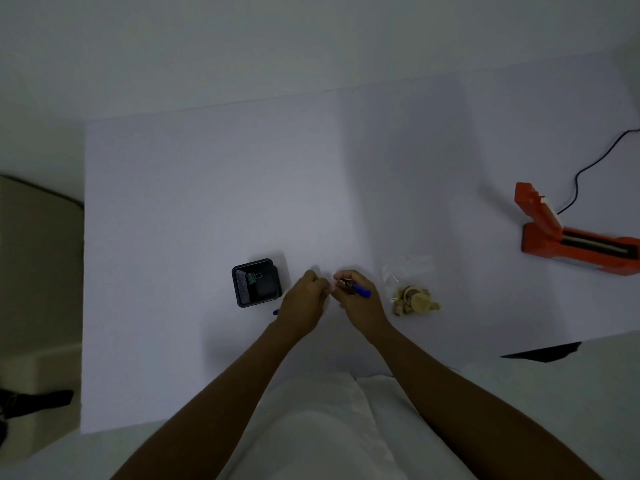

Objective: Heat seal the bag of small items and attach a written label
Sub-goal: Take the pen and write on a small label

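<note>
Right hand [353,294]: fingers curled round a blue pen [360,291], the barrel pointing toward the right edge of the bench [207,174]; the hand hangs over the middle of the bench, nearer the near edge than the far one.
Left hand [304,299]: fingers bunched and curled, their tips meeting the right hand's fingertips; whether they pinch anything is too small to tell.
Blue piece [276,311]: a small blue bit lies on the bench just beside the left wrist, on its left; its kind is unclear.
Tray [242,299]: black, square, open-topped, just left of the left hand; inside it lies one greenish binder clip [250,278] against the left wall, and a dark mesh-like patch beside it.
Bag [408,271]: clear plastic, lying flat just right of the right hand, apart from it; its mouth end points to the far edge.
Small items [414,298]: beige pieces, some round, heaped in the bag's near end.
Heat sealer [554,249]: orange, at the right edge, well apart from the bag, its arm raised above a dark strip.
Cable [588,168]: black, running from the sealer toward the far right corner.
</note>
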Motion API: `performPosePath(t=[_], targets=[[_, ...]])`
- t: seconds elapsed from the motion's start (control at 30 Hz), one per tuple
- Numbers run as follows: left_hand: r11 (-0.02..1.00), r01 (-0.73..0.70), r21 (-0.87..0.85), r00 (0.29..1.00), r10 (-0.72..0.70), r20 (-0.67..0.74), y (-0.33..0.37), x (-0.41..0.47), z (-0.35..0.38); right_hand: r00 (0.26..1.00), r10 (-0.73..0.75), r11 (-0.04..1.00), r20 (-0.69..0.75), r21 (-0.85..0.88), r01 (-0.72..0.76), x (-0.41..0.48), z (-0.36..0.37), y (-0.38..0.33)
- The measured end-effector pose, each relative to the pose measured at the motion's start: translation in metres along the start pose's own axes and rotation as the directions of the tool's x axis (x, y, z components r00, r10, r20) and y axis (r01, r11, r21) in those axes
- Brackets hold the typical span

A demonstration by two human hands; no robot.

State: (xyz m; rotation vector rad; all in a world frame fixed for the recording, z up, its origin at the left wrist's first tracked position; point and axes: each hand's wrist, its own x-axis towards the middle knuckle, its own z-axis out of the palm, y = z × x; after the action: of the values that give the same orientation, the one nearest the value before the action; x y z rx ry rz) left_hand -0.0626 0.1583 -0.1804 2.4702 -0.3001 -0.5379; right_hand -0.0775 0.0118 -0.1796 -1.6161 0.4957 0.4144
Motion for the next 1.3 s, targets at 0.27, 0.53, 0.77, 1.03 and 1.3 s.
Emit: performPosePath(t=[0.27,0.53,0.77,1.03,1.3], targets=[[0.982,0.133,-0.134,0.973,-0.156,-0.173,0.011,0.0,-0.006,0.99,-0.066,0.997,-0.127,-0.054,0.059,0.001,-0.002,-0.003],[0.792,0.241,-0.561,0.935,-0.346,-0.085,0.027,0.0,-0.005,0.978,-0.18,0.976,-0.101,-0.141,0.165,-0.004,0.001,-0.004],[0.69,0.287,-0.665,0.9,-0.431,-0.059,0.028,0.003,-0.011,0.932,-0.361,0.891,0.033,-0.282,0.355,-0.002,-0.004,0.0],[0.68,0.318,-0.661,0.877,-0.475,-0.068,0.025,0.009,-0.01,0.911,-0.412,0.871,-0.024,-0.304,0.386,0.006,0.004,-0.008],[0.634,0.484,-0.603,0.805,-0.593,0.022,0.005,0.013,0.011,0.979,-0.197,0.977,-0.047,-0.091,0.192,0.022,0.036,-0.02]])
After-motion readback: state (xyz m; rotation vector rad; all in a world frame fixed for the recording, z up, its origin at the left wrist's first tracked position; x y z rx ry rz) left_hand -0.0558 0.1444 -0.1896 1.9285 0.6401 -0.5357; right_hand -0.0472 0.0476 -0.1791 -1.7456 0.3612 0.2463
